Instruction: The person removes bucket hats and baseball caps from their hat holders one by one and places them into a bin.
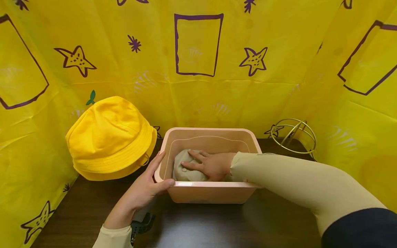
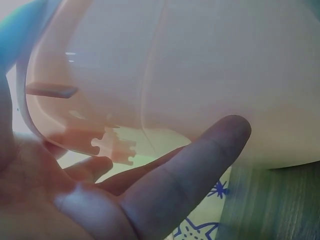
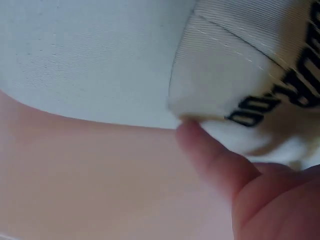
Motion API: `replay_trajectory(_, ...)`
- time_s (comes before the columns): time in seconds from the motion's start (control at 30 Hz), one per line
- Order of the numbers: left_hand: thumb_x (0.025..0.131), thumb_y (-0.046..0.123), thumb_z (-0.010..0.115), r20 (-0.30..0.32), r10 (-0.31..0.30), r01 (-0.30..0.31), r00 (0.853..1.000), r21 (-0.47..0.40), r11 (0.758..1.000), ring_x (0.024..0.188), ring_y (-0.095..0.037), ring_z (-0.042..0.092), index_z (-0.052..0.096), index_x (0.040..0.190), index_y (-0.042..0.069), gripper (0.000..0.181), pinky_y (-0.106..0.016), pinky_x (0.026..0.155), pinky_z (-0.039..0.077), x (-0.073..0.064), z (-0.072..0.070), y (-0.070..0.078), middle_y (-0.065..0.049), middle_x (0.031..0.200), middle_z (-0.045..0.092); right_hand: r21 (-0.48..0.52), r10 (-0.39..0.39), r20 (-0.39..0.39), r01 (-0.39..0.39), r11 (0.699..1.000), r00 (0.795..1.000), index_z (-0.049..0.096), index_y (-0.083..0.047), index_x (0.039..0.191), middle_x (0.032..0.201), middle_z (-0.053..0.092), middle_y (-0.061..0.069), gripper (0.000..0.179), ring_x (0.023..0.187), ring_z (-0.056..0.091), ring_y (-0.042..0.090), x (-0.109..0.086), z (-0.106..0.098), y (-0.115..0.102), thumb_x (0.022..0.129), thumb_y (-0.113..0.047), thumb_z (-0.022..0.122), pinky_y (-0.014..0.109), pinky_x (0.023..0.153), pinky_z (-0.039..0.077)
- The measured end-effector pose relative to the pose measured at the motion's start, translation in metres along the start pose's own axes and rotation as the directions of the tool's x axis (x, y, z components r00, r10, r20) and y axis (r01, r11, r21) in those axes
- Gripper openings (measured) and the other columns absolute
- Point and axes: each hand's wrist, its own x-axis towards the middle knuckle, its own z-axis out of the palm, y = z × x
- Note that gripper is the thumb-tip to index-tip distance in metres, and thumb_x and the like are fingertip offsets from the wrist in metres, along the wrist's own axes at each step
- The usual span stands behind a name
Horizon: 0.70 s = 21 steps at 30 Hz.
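Observation:
A beige cap (image 1: 187, 174) lies inside a pink plastic bin (image 1: 211, 193). My right hand (image 1: 214, 165) reaches over the bin's right side, its fingers spread across the top of the cap. Up close in the right wrist view, a digit touches the edge of the cap (image 3: 100, 65), near stitched seams and dark lettering. At the bin's front left corner, my left hand (image 1: 148, 186) holds the rim, thumb over the front edge and fingers along the left side. The left wrist view shows this hand (image 2: 150, 195) against the bin's smooth outer wall (image 2: 225, 60).
Left of the bin, a yellow bucket hat (image 1: 111, 134) with a green sprout on top sits raised above the dark table (image 1: 198, 227). A gold wire stand (image 1: 294, 136) is at the back right. Yellow patterned cloth (image 1: 198, 103) walls the back and both sides.

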Motion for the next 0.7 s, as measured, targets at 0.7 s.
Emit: replay_trajectory(0.7,0.09,0.028,0.077,0.006,0.013,-0.013,1.0,0.002,1.0,0.121,-0.044,0.05,0.015,0.161,0.025,0.095,-0.034,0.085,0.052,0.0,0.001,0.001,-0.004,0.165,-0.001,-0.058,0.054,0.204,-0.043,0.997,0.978,-0.007,-0.057,0.152,0.164,-0.019,-0.001,0.092,0.149,-0.002,0.032,0.048,0.016,-0.003,0.091,-0.057,0.062,0.069,0.106,0.023)
